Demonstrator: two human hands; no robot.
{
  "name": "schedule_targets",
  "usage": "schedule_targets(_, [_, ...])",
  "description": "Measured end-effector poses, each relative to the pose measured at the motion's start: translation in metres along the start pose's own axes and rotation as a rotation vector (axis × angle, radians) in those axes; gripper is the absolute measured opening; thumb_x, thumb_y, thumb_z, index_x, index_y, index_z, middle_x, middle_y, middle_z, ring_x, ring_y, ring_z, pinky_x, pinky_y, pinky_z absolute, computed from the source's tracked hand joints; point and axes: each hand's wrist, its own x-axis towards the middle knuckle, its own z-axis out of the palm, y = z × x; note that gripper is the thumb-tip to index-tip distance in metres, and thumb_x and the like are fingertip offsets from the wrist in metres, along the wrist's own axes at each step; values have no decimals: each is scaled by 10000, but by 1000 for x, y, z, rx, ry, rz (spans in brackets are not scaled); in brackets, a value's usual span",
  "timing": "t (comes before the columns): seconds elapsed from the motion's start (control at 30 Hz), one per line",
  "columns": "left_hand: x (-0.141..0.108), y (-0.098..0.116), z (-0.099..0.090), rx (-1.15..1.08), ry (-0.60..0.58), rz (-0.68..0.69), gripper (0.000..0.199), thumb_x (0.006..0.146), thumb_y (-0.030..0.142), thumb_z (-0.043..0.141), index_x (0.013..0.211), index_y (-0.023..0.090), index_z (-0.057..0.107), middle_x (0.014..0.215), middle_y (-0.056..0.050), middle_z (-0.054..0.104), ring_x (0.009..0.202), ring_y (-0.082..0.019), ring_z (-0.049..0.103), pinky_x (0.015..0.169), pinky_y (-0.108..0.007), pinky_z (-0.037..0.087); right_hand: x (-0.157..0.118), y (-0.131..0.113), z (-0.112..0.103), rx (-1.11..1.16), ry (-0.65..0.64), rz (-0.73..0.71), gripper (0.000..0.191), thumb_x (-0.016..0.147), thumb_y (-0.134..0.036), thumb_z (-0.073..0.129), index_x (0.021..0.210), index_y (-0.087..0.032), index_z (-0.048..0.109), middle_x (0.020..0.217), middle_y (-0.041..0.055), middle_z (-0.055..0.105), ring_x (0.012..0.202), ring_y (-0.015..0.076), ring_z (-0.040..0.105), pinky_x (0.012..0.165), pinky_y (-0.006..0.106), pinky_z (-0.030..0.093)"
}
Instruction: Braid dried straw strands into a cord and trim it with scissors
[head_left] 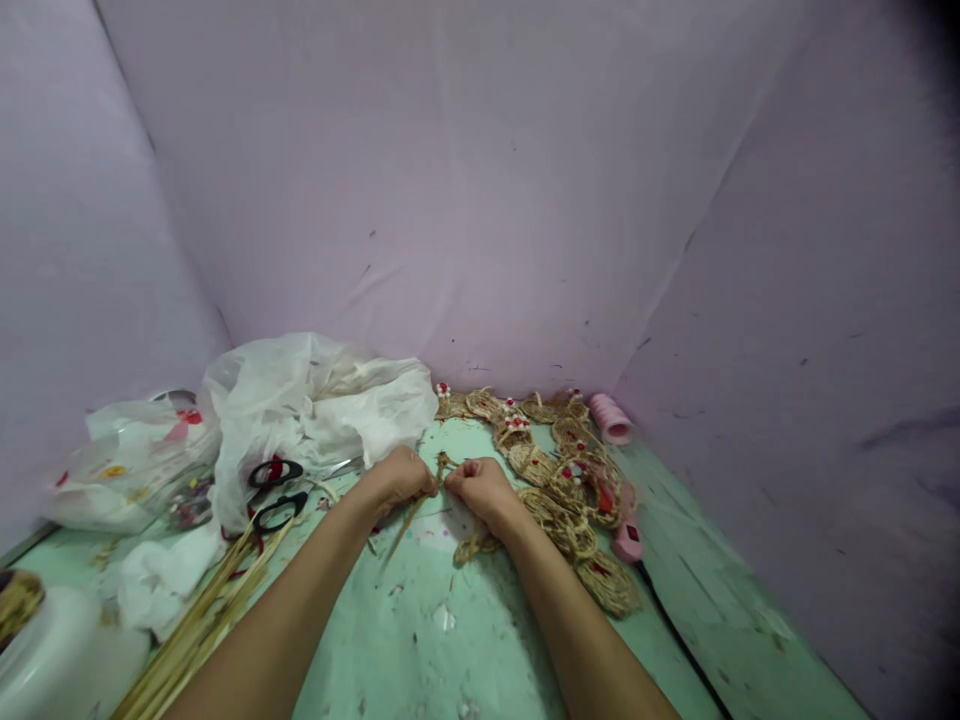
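- Above the middle of a green desk [420, 630], a person's left hand [409, 478] pinches a straw cord [441, 468], its loose end slanting toward the near edge.
- Fingertips of the right hand [480, 487], pressed together, grasp the same cord just beside the left.
- Beaded straw pieces [534, 465] curve from beside the right hand to the desk's far edge.
- Black-handled scissors [281, 482] lie left of the hands, beside white plastic bags [277, 400] toward the far left corner.
- A pink spool [612, 419] rests at the far right corner.
- Dry straw [199, 615] stretches toward the near left corner.
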Motion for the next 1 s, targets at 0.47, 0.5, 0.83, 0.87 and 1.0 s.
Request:
schedule_targets(0.47, [-4,6,-10,234,80,15,138,527,178,529,405,128,491,295,39,333,320,-59,269,364,-203,199,-1,-12,3,-41,42,107,123,541,-190,577,476,-151,480,367,-59,328,352,56,277,366,208,193])
schedule_targets(0.5, [-5,8,-10,274,90,24,130,522,181,533,409,126,501,299,34,336,335,-68,298,376,-204,217,-1,-12,3,-28,32,101,136,539,-188,577,467,-155,466,362,-62,320,351,54,267,364,207,185])
schedule_targets(0.83, [-35,21,40,582,323,217,215,536,131,558,734,127,642,743,-141,617,787,-222,571,623,-235,382,-8,-10,2,206,-6,73,98,535,-65,428,490,-146,461,379,-56,399,390,64,330,413,191,261])
schedule_targets(0.87, [-35,21,41,580,310,228,220,537,129,561,741,125,643,751,-145,618,794,-223,572,628,-233,384,-9,-11,2,207,-9,68,107,534,-58,416,487,-146,456,374,-58,391,388,63,323,412,192,254])
schedule_targets(1.0, [-29,20,23,515,160,173,85,563,169,557,605,124,615,567,-85,591,584,-179,565,514,-218,367,-10,-11,-1,205,-39,55,114,544,-71,452,461,-149,435,347,-69,343,361,54,274,393,200,206])
